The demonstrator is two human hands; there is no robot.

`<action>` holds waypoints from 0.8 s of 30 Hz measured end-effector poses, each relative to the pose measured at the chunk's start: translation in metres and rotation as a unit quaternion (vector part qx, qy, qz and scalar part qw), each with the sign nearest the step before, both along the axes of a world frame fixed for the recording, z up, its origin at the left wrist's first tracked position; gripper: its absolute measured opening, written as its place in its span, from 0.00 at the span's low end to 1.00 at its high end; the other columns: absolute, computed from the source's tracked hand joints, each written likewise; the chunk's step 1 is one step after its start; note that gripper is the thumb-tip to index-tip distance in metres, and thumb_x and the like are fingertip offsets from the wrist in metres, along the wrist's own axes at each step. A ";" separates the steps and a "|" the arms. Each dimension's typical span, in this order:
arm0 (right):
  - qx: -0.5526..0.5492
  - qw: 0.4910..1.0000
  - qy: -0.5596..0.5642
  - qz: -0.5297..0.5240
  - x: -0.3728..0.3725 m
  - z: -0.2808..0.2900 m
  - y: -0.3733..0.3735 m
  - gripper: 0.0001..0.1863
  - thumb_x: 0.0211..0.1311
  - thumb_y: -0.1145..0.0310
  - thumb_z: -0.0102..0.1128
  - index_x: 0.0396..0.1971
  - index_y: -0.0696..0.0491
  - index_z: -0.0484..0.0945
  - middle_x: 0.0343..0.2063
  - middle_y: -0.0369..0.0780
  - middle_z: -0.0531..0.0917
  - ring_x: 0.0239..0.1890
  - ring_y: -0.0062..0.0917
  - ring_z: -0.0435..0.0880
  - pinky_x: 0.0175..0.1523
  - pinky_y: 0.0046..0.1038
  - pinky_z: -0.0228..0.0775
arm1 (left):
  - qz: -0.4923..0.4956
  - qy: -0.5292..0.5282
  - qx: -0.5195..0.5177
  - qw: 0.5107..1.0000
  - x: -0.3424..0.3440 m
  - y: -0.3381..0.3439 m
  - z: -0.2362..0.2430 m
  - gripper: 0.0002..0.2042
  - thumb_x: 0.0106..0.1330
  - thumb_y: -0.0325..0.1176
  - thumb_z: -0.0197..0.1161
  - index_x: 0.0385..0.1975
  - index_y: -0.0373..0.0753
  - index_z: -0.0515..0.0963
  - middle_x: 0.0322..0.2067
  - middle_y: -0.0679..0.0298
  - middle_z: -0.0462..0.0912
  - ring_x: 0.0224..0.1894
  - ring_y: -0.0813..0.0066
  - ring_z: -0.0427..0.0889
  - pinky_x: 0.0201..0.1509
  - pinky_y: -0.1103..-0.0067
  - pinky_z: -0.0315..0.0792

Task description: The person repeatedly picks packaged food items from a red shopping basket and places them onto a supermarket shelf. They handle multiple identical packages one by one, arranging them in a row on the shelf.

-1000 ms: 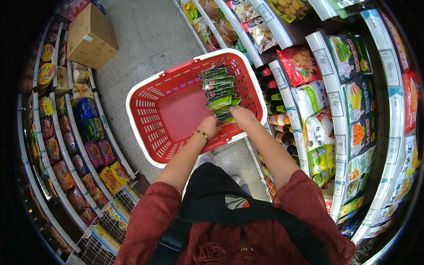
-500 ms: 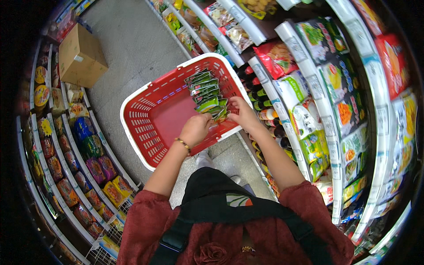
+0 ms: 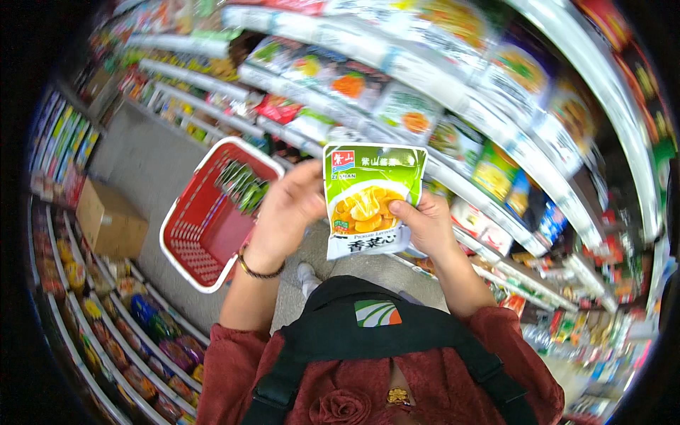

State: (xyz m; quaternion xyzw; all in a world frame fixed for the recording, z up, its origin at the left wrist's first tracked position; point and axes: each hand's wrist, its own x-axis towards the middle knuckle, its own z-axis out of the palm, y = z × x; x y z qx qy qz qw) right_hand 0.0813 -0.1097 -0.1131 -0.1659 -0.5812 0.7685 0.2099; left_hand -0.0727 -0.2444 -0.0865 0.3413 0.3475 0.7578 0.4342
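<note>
1. Packet (image 3: 368, 205), green at the top with yellow slices pictured on a white plate, is near the centre of the frame, held up with its front toward the camera and its top edge toward the upper side of the frame.

2. The right hand (image 3: 433, 223) pinches the packet at its right edge: the thumb presses on the front, while the other fingers are mostly hidden behind.

3. The left hand (image 3: 283, 216) is at the packet's left edge, blurred, its fingers bent; I cannot tell whether it touches the packet or is just beside it.

4. Left of centre is a red basket (image 3: 230, 230) with a white rim, slanted across the frame and partly behind the left hand. A row of green packets (image 3: 241, 188) lies along its upper right side.

5. Shelves (image 3: 397, 60) of packaged food cross the upper right of the frame; a cardboard box (image 3: 110, 219) is at the left.

6. The step in hand appears to be handling one packet, apart from the row. Moving it would, I judge, call for a steady right pinch and a left hand clear of its edge.
</note>
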 end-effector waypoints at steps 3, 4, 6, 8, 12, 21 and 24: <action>0.079 0.992 0.006 -0.098 0.076 0.023 0.016 0.11 0.53 0.72 0.54 0.37 0.59 0.72 0.33 0.36 0.77 0.33 0.14 0.74 0.37 0.17 0.67 | -0.002 0.215 -0.077 0.974 0.085 0.031 0.016 0.12 0.56 0.27 0.57 0.39 0.31 0.71 0.35 0.65 0.76 0.35 0.84 0.72 0.39 0.85 0.68; 0.114 0.985 0.000 -0.133 0.099 0.029 0.019 0.12 0.53 0.72 0.54 0.38 0.59 0.71 0.33 0.36 0.77 0.33 0.14 0.74 0.37 0.17 0.68 | -0.009 0.215 -0.090 0.972 0.104 0.042 0.020 0.10 0.56 0.27 0.56 0.37 0.31 0.71 0.34 0.65 0.76 0.34 0.84 0.72 0.38 0.85 0.68; 0.063 0.986 0.048 -0.148 0.141 0.043 0.027 0.13 0.53 0.73 0.54 0.39 0.59 0.69 0.33 0.36 0.77 0.34 0.14 0.74 0.38 0.17 0.67 | -0.038 0.171 -0.090 0.980 0.139 0.064 0.026 0.09 0.57 0.27 0.54 0.36 0.30 0.72 0.33 0.65 0.77 0.33 0.84 0.73 0.37 0.85 0.68; 0.069 0.983 0.069 -0.157 0.179 0.055 0.031 0.15 0.52 0.73 0.55 0.41 0.59 0.66 0.35 0.37 0.75 0.37 0.15 0.73 0.41 0.18 0.66 | -0.062 0.131 -0.057 0.988 0.168 0.084 0.039 0.08 0.59 0.26 0.52 0.36 0.30 0.72 0.33 0.64 0.77 0.34 0.83 0.74 0.38 0.85 0.68; 0.251 0.930 -0.022 -0.268 0.230 0.065 0.024 0.13 0.53 0.72 0.54 0.40 0.56 0.69 0.33 0.36 0.76 0.37 0.15 0.72 0.42 0.19 0.66 | -0.082 0.221 -0.051 0.971 0.215 0.114 0.054 0.10 0.58 0.26 0.53 0.39 0.31 0.70 0.35 0.63 0.76 0.34 0.83 0.73 0.40 0.85 0.67; 0.302 0.866 -0.012 -0.399 0.295 0.085 0.064 0.19 0.53 0.72 0.53 0.45 0.60 0.64 0.31 0.40 0.76 0.26 0.15 0.75 0.26 0.16 0.68 | -0.235 0.217 -0.029 0.947 0.274 0.162 0.083 0.21 0.53 0.19 0.52 0.48 0.33 0.57 0.34 0.59 0.74 0.28 0.74 0.77 0.21 0.83 0.75; 0.255 0.871 -0.015 -0.420 0.291 0.116 0.089 0.20 0.53 0.75 0.51 0.47 0.61 0.63 0.32 0.41 0.76 0.24 0.16 0.75 0.17 0.17 0.67 | -0.185 0.281 -0.009 0.942 0.272 0.198 0.097 0.20 0.52 0.19 0.54 0.46 0.32 0.61 0.34 0.59 0.74 0.27 0.77 0.77 0.17 0.85 0.73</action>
